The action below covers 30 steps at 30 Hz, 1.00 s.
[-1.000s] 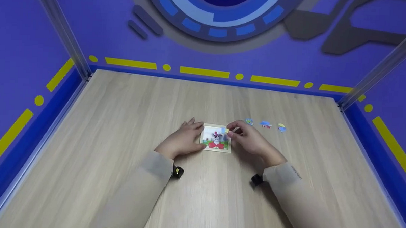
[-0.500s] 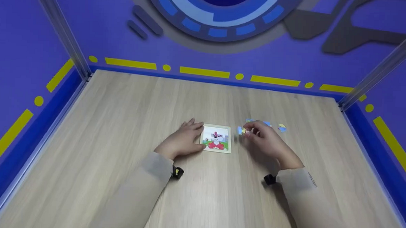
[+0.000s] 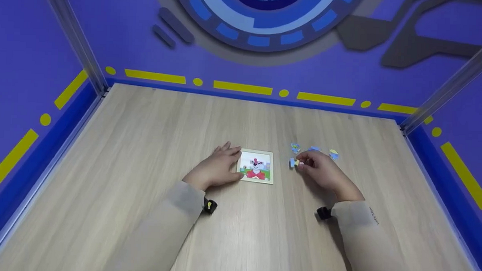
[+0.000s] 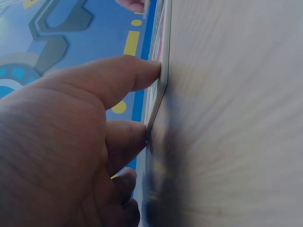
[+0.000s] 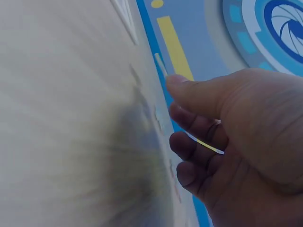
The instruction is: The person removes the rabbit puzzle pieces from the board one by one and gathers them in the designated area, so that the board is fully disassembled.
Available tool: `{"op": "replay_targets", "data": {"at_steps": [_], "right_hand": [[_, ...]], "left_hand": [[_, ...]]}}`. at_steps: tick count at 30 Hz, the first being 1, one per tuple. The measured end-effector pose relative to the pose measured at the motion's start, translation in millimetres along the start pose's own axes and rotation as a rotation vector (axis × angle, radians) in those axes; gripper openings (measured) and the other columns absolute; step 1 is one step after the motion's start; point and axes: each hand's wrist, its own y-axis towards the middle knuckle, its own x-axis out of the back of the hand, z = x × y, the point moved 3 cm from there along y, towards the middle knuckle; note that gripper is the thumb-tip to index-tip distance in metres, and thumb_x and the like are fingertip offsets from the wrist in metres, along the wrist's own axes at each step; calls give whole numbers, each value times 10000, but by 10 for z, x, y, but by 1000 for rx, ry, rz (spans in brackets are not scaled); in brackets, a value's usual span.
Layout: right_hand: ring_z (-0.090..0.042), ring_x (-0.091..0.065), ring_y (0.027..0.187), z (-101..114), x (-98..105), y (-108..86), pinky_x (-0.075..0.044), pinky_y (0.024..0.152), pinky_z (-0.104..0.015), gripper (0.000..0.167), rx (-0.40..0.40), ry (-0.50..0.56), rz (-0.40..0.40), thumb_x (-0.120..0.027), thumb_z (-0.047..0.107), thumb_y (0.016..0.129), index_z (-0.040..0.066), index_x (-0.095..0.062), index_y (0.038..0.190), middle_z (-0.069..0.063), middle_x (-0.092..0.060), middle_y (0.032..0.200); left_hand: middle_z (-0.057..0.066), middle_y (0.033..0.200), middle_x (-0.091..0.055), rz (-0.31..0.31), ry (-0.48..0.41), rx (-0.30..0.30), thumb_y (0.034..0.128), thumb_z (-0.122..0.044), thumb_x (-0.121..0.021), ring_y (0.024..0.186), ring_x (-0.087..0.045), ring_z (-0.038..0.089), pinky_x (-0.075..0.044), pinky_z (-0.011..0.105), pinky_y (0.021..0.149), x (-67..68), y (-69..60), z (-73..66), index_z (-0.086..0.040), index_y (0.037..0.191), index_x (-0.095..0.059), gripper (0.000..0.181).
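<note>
Purple-blue walls (image 3: pixel 327 74) with yellow bars (image 3: pixel 242 86) along their foot stand around a pale, wood-grained tabletop (image 3: pixel 209 118). From my remote seat I judge the thin jigsaw piece, light blue with a yellow patch (image 3: pixel 292 163), to be light and stiff, with a smooth face that could slip; I would take it by opposite edges and go gently on any narrow knob. It sits at the fingertips of the right hand (image 3: pixel 323 172), about nine o'clock from the palm, pinched between thumb and finger. The right-wrist view suggests it is clear of the wood — the grip covers too much for me to read its whole outline.

At nine o'clock from that piece, near but apart, lies a square, pale-rimmed picture frame (image 3: pixel 272 168) printed with a red-clad cartoon animal. I expect it to be rigid and light enough to skid, so its rim is the place to touch. It lies at three o'clock from the left hand (image 3: pixel 218 166), whose thumb and fingers stand apart, touching the frame's near-left and far-left corners.

Three loose pieces lie beyond: a blue-green one (image 3: pixel 295 147) at twelve o'clock from the held piece, a blue one (image 3: pixel 314 148) partly hidden behind the right hand, and a yellow-and-blue one (image 3: pixel 333 154) at one o'clock from that hand.
</note>
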Motion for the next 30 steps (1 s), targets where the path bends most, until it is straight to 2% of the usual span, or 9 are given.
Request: {"op": "replay_targets", "data": {"at_steps": [10, 16, 21, 25, 30], "right_hand": [[-238, -666, 1105, -51, -13, 17, -557, 983, -442, 244, 27, -41, -4, -732, 136, 1106, 76, -766, 1340, -130, -769, 1250], [-228, -637, 1066, -62, -6, -1, -540, 939, -391, 249, 21, -45, 5, -736, 159, 1109, 98, -776, 1347, -114, -750, 1222], [-230, -634, 1076, -52, -8, -8, -543, 947, -381, 295, 5, -31, -6, -745, 164, 1104, 106, -772, 1392, -112, -747, 1261], [-229, -638, 1067, 31, -34, -9, -550, 951, -365, 316, -6, -15, -21, -764, 181, 1093, 118, -769, 1403, -92, -746, 1258], [-245, -628, 1083, 299, -90, 11, -561, 914, -358, 334, 11, 31, -35, -755, 205, 1097, 117, -763, 1419, -79, -736, 1270]], "left_hand": [[70, 1887, -302, -2, 3, -3, 1078, -445, -709, 1805, -83, 351, -62, 518, 1494, -14, 16, 32, -31, 1741, -395, 843], [73, 1885, -308, 5, 23, -7, 1074, -439, -718, 1804, -98, 361, -87, 505, 1494, -2, 13, 10, -30, 1742, -391, 848], [81, 1885, -306, 4, 20, -2, 1077, -439, -720, 1803, -99, 363, -88, 511, 1494, 9, 20, 0, -29, 1742, -390, 848], [72, 1886, -305, 2, 17, -1, 1077, -440, -724, 1803, -98, 360, -87, 512, 1493, 4, 16, 5, -33, 1741, -396, 845], [66, 1886, -306, -6, 3, -1, 1074, -447, -727, 1803, -95, 360, -78, 515, 1493, -11, 16, 12, -32, 1736, -406, 845]]}}
